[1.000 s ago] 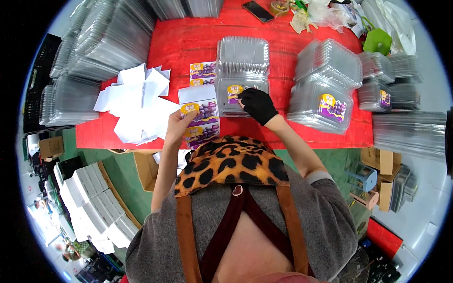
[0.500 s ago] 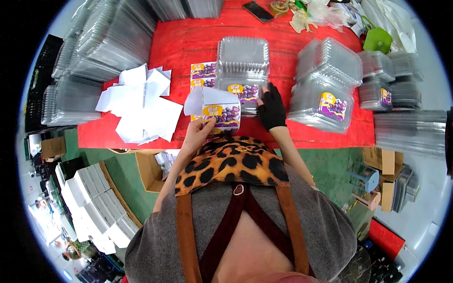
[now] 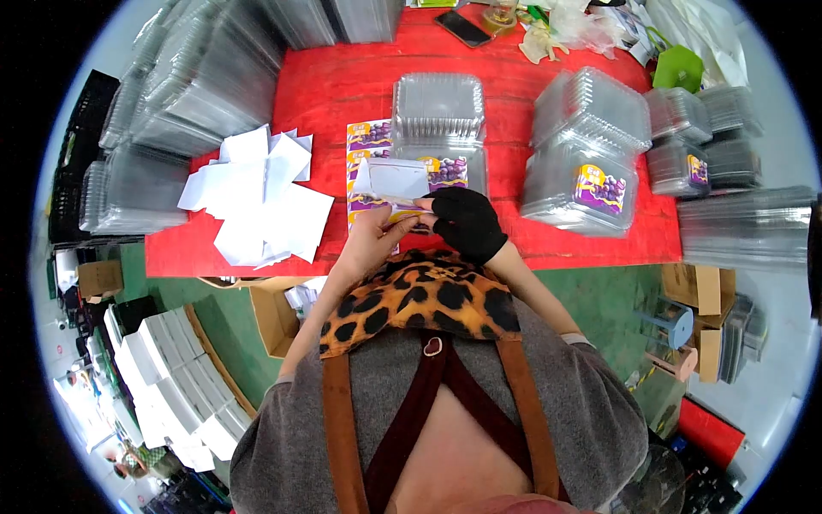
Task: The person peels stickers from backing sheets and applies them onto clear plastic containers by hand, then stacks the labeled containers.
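Observation:
My bare left hand [image 3: 373, 243] grips a grape label sheet [image 3: 396, 178], its white backing curled up toward me. Against the sheet's right edge, the fingertips of my right hand [image 3: 467, 224], in a black fingerless glove, pinch close to my left fingers. Whether a label is peeling away there is hidden. Just beyond both hands sits an open clear plastic clamshell box [image 3: 438, 107] with a purple and yellow grape label [image 3: 447, 170] on its near part. More printed label sheets [image 3: 368, 137] lie on the table to its left, partly under the held sheet.
Loose white backing papers [image 3: 265, 197] are scattered on the red table [image 3: 342, 68] at left. Tall stacks of clear boxes [image 3: 184, 81] stand behind them. Labelled clamshells [image 3: 591, 154] are stacked at right. A phone [image 3: 462, 28] lies at the back.
My right hand has left the clamshell box and moved left to the label sheet in my left hand. The sheet has tilted, so more of its white backing shows.

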The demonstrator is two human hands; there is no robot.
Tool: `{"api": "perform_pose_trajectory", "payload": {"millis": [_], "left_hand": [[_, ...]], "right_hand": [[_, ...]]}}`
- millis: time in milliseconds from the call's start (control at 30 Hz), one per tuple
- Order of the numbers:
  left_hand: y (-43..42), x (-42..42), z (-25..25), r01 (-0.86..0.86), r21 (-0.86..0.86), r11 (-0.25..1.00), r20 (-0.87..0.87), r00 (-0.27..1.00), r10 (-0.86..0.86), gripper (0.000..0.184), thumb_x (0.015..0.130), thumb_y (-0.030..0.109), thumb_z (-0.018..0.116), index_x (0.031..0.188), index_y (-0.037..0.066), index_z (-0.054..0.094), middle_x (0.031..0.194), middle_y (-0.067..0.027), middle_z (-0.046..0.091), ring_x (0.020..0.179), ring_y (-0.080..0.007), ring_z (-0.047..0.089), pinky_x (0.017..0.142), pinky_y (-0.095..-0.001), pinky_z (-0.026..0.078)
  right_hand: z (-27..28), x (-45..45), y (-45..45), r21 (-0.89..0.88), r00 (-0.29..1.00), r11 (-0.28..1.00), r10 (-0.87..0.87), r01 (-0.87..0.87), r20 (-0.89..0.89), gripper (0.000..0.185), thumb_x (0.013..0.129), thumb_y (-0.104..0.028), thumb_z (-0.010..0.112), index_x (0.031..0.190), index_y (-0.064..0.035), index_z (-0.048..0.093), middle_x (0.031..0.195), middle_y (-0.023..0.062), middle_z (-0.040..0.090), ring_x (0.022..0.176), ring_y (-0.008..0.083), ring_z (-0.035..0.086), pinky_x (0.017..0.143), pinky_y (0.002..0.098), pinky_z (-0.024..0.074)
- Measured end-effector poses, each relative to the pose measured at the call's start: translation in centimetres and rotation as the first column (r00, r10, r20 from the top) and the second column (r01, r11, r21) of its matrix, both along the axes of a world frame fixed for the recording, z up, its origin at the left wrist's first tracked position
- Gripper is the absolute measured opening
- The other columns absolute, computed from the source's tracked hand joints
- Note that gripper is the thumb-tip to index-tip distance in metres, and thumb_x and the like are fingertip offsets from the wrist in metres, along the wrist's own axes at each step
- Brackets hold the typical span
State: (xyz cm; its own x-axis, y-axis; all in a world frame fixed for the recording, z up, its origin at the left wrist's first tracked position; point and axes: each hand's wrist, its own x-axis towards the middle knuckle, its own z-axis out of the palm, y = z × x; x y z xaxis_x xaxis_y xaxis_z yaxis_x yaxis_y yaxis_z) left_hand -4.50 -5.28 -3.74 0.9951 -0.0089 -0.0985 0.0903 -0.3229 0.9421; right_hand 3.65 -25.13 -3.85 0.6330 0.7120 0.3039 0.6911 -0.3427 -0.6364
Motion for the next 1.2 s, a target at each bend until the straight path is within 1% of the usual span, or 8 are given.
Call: {"api": "perform_pose_trajectory", "payload": {"millis": [233,400,467,533,733,1033,1133,1200], "left_hand": [[0.8,0.0,2.4,0.198,0.449,0.871,0.063,0.966,-0.252,0.02,0.092,0.016,0.06,0.085,-0.003,0.06,0.077,-0.0236,0.059,0.077,-0.0438,0.058,0.066,-0.0445,0.047],[3.7,0.3,-0.4,0.047,0.505,0.862,0.078,0.992,-0.1,0.017,0.094,0.018,0.057,0.096,0.003,0.064,0.088,-0.0237,0.061,0.082,-0.0436,0.058,0.071,-0.0454,0.047],[5.2,1.1,-2.7,-0.131,0.148,0.98,-0.085,0.986,0.144,0.024,0.097,0.022,0.057,0.108,0.001,0.064,0.091,-0.0153,0.068,0.078,-0.029,0.065,0.071,-0.0385,0.051],[5.9,1.7,-5.3,-0.457,-0.381,0.804,-0.349,0.876,0.332,0.029,0.099,0.024,0.057,0.111,-0.002,0.064,0.092,-0.0089,0.07,0.078,-0.0193,0.066,0.071,-0.0346,0.052],[4.2,3.4,-6.4,-0.483,-0.302,0.822,-0.54,0.797,0.269,0.044,0.098,0.04,0.055,0.118,0.001,0.059,0.101,-0.0033,0.068,0.084,-0.0116,0.064,0.073,-0.0277,0.051],[2.8,3.5,-5.4,-0.479,-0.318,0.818,-0.539,0.801,0.26,0.041,0.097,0.04,0.058,0.108,0.002,0.066,0.097,0.0009,0.066,0.083,-0.0079,0.058,0.071,-0.0253,0.044],[2.2,3.3,-5.0,-0.492,-0.245,0.835,-0.548,0.781,0.3,0.039,0.098,0.036,0.057,0.11,-0.001,0.065,0.096,0.0002,0.066,0.083,-0.0077,0.057,0.073,-0.0253,0.045],[2.2,3.1,-5.6,-0.478,-0.283,0.832,-0.53,0.8,0.28,0.041,0.098,0.036,0.057,0.11,-0.002,0.065,0.097,-0.0006,0.066,0.084,-0.0078,0.057,0.075,-0.0246,0.045]], "right_hand": [[0.5,1.1,-1.6,0.124,0.901,0.991,0.106,-0.059,-0.42,0.019,0.087,-0.015,0.071,0.103,-0.0057,0.073,0.094,0.0106,0.073,0.084,0.0175,0.07,0.077,0.0294,0.0534],[-4.2,4.0,-4.1,0.309,0.836,0.843,-0.261,0.441,-0.482,0.017,0.089,-0.014,0.07,0.097,0.0001,0.072,0.085,0.0026,0.07,0.076,0.0085,0.063,0.072,0.0246,0.0499],[-4.8,4.9,-5.1,0.336,0.605,0.592,-0.341,0.733,-0.719,0.025,0.089,-0.019,0.071,0.095,0.005,0.071,0.081,0.0022,0.068,0.071,0.0087,0.06,0.067,0.0257,0.0487],[-4.0,4.6,-5.3,0.34,0.529,0.527,-0.26,0.779,-0.808,0.025,0.089,-0.019,0.071,0.092,0.0052,0.07,0.079,-0.0011,0.064,0.071,0.0065,0.055,0.065,0.0233,0.0451],[-5.1,3.7,-6.1,0.243,0.422,0.495,-0.289,0.834,-0.859,0.026,0.089,-0.022,0.072,0.089,0.0035,0.07,0.078,-0.0018,0.063,0.072,0.0067,0.055,0.065,0.0232,0.0445],[-7.1,2.5,-6.1,0.191,0.556,0.656,-0.409,0.73,-0.723,0.034,0.093,-0.032,0.065,0.095,0.0021,0.069,0.082,0.0016,0.065,0.076,0.0106,0.057,0.07,0.0278,0.046],[-6.0,2.3,-6.2,-0.071,0.387,0.708,-0.464,0.702,-0.797,0.043,0.093,-0.035,0.065,0.115,0.0023,0.066,0.104,0.0028,0.066,0.095,0.0105,0.057,0.087,0.0268,0.045],[-7.7,2.4,-6.3,-0.001,0.448,0.725,-0.426,0.688,-0.786,0.045,0.093,-0.043,0.061,0.099,0.002,0.065,0.089,0.0029,0.063,0.084,0.0124,0.054,0.079,0.0287,0.0448]]}}
